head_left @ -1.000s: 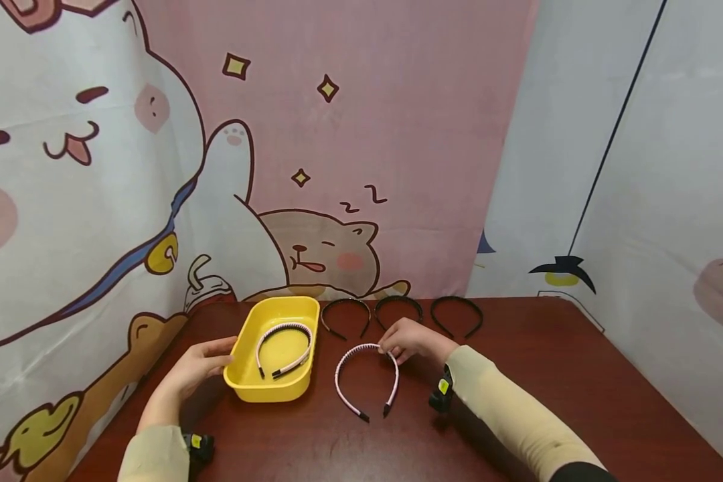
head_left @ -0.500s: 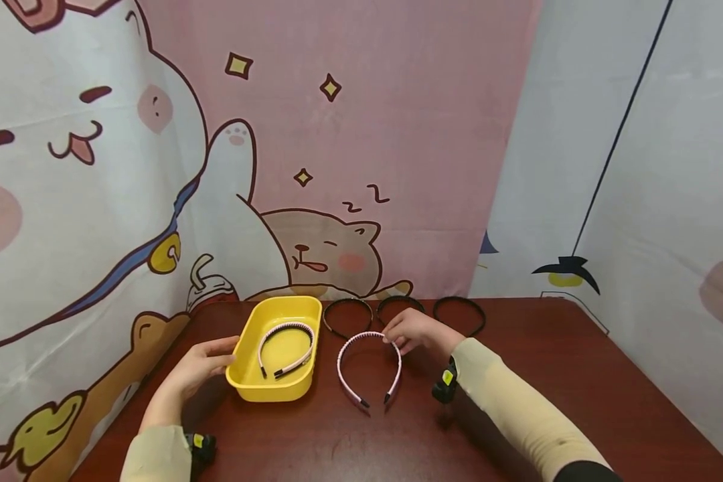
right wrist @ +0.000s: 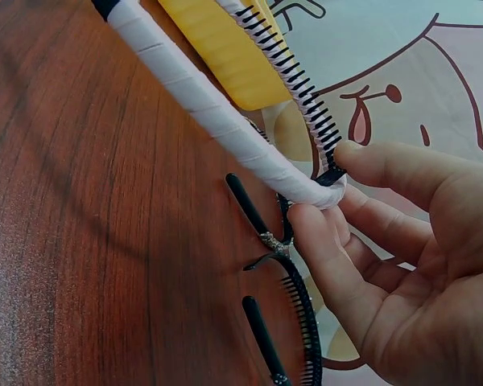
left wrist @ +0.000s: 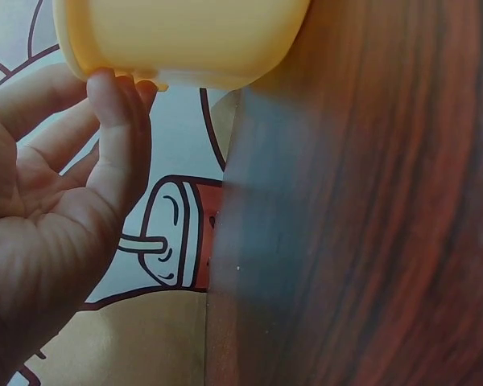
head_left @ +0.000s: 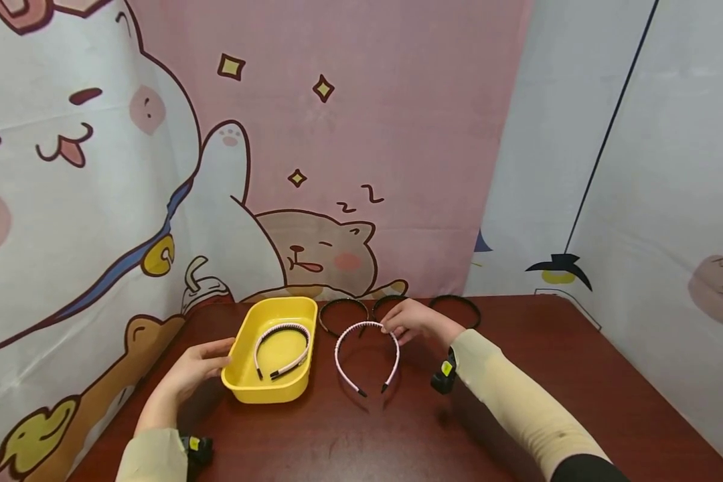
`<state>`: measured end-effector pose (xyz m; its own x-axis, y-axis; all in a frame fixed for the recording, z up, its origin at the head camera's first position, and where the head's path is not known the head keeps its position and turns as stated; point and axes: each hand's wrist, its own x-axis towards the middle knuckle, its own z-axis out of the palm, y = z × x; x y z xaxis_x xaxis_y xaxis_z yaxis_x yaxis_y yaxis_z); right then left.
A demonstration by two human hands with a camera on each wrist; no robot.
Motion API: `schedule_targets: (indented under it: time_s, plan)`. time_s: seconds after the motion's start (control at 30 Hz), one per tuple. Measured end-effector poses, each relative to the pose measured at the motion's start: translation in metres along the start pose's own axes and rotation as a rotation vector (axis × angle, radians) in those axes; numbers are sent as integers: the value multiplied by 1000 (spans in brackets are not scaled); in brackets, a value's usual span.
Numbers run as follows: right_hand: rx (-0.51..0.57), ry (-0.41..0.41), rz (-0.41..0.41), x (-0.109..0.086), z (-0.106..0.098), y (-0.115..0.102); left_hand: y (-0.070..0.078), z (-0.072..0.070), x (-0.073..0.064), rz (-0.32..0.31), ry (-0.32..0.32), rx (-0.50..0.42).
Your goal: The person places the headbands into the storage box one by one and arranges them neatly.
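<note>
You pinch a pink headband (right wrist: 205, 108) in your right grip (head_left: 418, 320), thumb and fingers clamped on its arch, above the wooden surface (head_left: 337, 442) and just right of a yellow tray (head_left: 271, 393). Inside the tray lies a second pink headband (head_left: 286, 326), its ends toward you. Your left grip (head_left: 195, 368) touches the tray's left side; whether it pinches, you cannot tell. Three black headbands (head_left: 455, 297) line the far edge; room stretches right and nearer you.

A hand could pass between the right sleeve (head_left: 512, 402) and the right edge of the table (head_left: 596, 381), but the yellow tray (head_left: 268, 395) (toward the left edge), held pink headband (head_left: 337, 357) and far-edge dark headbands (head_left: 343, 300) are obstacles.
</note>
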<state>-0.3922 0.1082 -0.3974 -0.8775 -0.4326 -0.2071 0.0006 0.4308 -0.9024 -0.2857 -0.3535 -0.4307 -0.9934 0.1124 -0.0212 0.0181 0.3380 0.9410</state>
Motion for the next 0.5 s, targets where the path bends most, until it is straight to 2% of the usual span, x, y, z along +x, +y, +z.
schedule_targets:
  time_s: [0.3, 0.5]
  plan:
    - [-11, -17, -19, 11, 3, -3, 2, -3, -3, 24, -11, -17]
    - [-2, -16, -12, 13, 6, -1, 0, -1, -3, 12, -8, -10]
